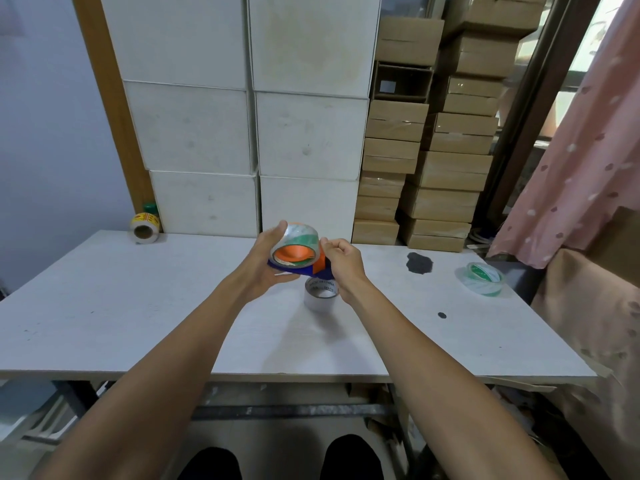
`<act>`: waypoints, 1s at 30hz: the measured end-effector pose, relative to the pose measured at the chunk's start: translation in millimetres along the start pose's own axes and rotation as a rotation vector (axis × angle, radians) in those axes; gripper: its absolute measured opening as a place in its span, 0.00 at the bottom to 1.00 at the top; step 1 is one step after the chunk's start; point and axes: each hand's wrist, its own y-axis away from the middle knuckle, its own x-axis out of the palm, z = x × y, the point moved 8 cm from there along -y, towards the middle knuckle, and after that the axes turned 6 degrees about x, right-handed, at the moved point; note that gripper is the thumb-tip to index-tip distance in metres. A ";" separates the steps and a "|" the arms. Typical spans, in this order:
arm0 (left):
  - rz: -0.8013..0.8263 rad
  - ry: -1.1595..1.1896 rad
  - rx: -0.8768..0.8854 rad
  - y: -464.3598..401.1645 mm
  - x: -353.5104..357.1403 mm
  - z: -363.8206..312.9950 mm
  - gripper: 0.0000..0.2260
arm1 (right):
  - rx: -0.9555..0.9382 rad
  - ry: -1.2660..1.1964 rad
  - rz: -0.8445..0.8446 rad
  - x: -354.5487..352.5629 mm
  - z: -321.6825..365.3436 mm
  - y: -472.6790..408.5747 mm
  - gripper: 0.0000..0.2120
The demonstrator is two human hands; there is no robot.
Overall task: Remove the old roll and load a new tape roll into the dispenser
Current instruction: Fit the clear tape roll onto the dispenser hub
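White table (104, 306) lies open around both hands' fingers clamped on the dispenser (304, 270).

Clear green-printed tape roll (298, 244) sits on the blue-and-orange dispenser (313, 270), held above the table.

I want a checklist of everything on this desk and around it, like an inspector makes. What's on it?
Surface: white table, with a dark patch and a small dark spot.
Job's things: blue and orange dispenser held above the table, a clear roll with green print on its orange hub.
Clutter: silver tape roll under the hands; green and clear tape roll at right; yellow label roll at the back left.
Hands: left hand cups the roll and dispenser; right hand grips the dispenser's right end.
Cables: nothing seen.
Surroundings: white boxes, brown cartons, pink curtain.
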 end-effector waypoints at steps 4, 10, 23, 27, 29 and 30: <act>-0.015 -0.056 -0.071 -1.1 -8.9 9.3 0.30 | -0.019 -0.004 -0.020 -3.2 5.0 1.1 0.12; -0.019 -0.067 -0.085 -6.9 -17.7 12.3 0.31 | -0.019 -0.003 -0.017 -7.6 5.1 1.5 0.12; 0.018 0.091 -0.035 -3.1 -25.8 10.5 0.19 | 0.093 0.084 0.092 -5.6 8.4 1.4 0.10; 0.041 0.022 -0.037 -3.1 -25.0 11.2 0.30 | 0.093 0.096 0.089 -6.2 8.0 -1.3 0.11; 0.067 -0.025 -0.026 -2.7 -21.0 8.2 0.27 | 0.089 0.091 0.079 -7.2 7.6 -3.6 0.12; 0.072 -0.046 -0.021 -2.7 -19.8 6.7 0.25 | 0.086 0.086 0.077 -7.5 7.4 -4.7 0.12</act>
